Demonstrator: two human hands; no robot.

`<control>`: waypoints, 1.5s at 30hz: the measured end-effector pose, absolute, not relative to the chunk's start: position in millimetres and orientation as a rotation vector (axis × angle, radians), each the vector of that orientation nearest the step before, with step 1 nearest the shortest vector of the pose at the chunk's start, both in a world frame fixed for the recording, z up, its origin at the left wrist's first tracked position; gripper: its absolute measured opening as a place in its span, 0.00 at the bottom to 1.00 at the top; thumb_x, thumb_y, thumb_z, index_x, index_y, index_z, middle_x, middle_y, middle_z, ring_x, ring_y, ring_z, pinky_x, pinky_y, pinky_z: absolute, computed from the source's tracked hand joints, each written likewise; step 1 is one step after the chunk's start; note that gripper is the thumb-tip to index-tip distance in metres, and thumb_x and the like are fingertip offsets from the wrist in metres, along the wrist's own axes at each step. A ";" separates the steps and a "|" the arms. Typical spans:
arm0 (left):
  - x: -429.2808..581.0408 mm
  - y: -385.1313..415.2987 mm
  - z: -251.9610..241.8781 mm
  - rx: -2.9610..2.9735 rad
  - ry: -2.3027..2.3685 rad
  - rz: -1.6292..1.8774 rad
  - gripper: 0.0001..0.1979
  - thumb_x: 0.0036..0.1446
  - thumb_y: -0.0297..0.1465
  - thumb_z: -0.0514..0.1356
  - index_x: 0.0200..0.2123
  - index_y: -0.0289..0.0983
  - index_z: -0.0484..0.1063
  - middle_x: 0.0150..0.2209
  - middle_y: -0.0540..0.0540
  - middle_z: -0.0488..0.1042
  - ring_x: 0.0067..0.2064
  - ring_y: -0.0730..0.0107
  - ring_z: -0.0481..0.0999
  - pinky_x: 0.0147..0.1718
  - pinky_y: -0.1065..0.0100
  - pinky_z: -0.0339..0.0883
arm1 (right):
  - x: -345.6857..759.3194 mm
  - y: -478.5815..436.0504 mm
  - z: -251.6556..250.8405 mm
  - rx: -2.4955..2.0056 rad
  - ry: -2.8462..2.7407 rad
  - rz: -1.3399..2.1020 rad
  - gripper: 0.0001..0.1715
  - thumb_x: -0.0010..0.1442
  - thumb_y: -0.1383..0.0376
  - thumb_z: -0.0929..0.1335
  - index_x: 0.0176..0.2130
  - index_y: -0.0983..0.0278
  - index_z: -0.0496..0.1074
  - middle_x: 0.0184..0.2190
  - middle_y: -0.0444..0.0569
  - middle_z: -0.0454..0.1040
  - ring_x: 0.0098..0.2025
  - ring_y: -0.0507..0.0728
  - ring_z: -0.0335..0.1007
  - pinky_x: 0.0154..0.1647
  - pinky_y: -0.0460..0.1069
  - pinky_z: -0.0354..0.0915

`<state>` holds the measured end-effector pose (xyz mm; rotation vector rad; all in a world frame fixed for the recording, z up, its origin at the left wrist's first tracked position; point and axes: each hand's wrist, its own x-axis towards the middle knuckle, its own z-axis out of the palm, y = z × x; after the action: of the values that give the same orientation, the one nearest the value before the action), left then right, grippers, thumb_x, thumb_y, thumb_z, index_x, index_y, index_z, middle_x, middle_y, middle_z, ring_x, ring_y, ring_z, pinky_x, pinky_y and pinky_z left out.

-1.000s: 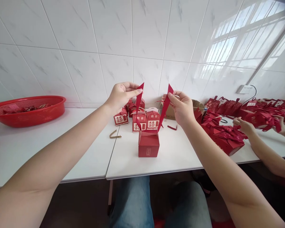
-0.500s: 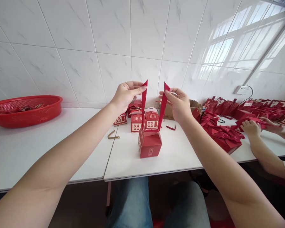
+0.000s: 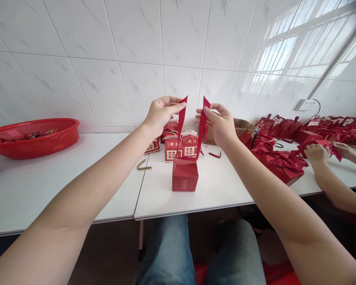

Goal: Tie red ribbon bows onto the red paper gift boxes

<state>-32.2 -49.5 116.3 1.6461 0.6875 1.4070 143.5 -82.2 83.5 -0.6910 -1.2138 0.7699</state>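
A small red gift box [image 3: 185,177] stands on the white table [image 3: 157,198] in front of me. Red ribbon [image 3: 202,128] rises from its top in two tails with slanted ends. My left hand [image 3: 165,114] pinches the left tail near its tip. The right tail is pinched by my right hand [image 3: 219,120], also near the end. Both hands are raised above the box, a short way apart, and the ribbon looks stretched upward. Behind it stand red boxes [image 3: 173,150] with cream panels and gold characters.
A red plastic basket [image 3: 41,148] with small items sits at left. A gold strip [image 3: 144,167] and a dark red strip [image 3: 215,154] lie on the table. A cardboard box [image 3: 241,128] and many red boxes [image 3: 280,164] fill the right, where another person's hands [image 3: 317,152] handle one.
The red box has turned to face me more squarely. My hands have come slightly closer together, still pinching the ribbon tails. The other person's hands have shifted a little on their red item.
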 end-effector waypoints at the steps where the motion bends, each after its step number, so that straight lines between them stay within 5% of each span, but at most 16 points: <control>1: -32.0 -49.6 114.5 1.638 0.692 1.396 0.07 0.47 0.30 0.68 0.31 0.37 0.74 0.31 0.49 0.75 0.31 0.74 0.73 0.24 0.72 0.64 | 143.1 -81.7 82.7 -0.702 -1.215 0.771 0.13 0.55 0.59 0.71 0.32 0.60 0.62 0.31 0.44 0.76 0.40 0.55 0.77 0.36 0.48 0.71; 13: -33.2 -55.2 112.4 1.569 0.660 1.368 0.08 0.48 0.31 0.67 0.32 0.38 0.73 0.29 0.50 0.74 0.29 0.73 0.72 0.22 0.72 0.64 | 141.1 -83.0 82.4 -0.693 -1.225 0.795 0.14 0.54 0.58 0.71 0.32 0.59 0.62 0.34 0.44 0.76 0.41 0.54 0.76 0.35 0.48 0.72; 20: -32.5 -56.0 114.6 1.622 0.659 1.363 0.07 0.48 0.29 0.67 0.31 0.38 0.73 0.29 0.51 0.73 0.26 0.76 0.71 0.21 0.73 0.63 | 134.6 -79.9 86.0 -0.713 -1.219 0.817 0.12 0.56 0.60 0.70 0.32 0.60 0.62 0.30 0.43 0.74 0.32 0.51 0.74 0.31 0.46 0.69; 27: -29.1 -56.6 117.6 1.902 0.662 1.337 0.05 0.48 0.30 0.68 0.30 0.38 0.76 0.26 0.49 0.72 0.28 0.72 0.72 0.29 0.67 0.65 | 124.3 -75.9 95.6 -0.695 -1.421 0.929 0.06 0.55 0.64 0.70 0.29 0.64 0.71 0.25 0.44 0.72 0.27 0.49 0.69 0.31 0.46 0.68; 33: -30.5 -56.7 118.6 2.032 0.778 1.395 0.11 0.47 0.30 0.69 0.36 0.39 0.75 0.26 0.51 0.69 0.26 0.74 0.67 0.27 0.68 0.61 | 124.0 -79.4 94.0 -0.669 -1.406 1.030 0.16 0.57 0.54 0.68 0.27 0.63 0.70 0.23 0.45 0.72 0.27 0.51 0.70 0.33 0.48 0.69; 40: -30.3 -50.7 110.9 2.184 0.821 1.567 0.11 0.41 0.34 0.71 0.22 0.38 0.71 0.28 0.49 0.70 0.30 0.70 0.67 0.33 0.65 0.64 | 125.3 -78.6 94.0 -0.734 -1.360 1.110 0.18 0.52 0.51 0.72 0.26 0.63 0.70 0.22 0.45 0.72 0.23 0.51 0.66 0.26 0.47 0.67; 45: -30.6 -49.8 104.2 2.241 0.753 1.623 0.10 0.41 0.30 0.71 0.21 0.39 0.71 0.29 0.48 0.69 0.35 0.67 0.68 0.39 0.64 0.64 | 125.7 -78.3 92.6 -0.788 -1.248 1.327 0.13 0.57 0.57 0.70 0.28 0.63 0.70 0.22 0.43 0.71 0.21 0.49 0.63 0.26 0.48 0.65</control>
<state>-30.6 -49.8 104.2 2.2414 0.7527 1.6232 125.7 -78.3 92.6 -0.7884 -1.2478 1.3272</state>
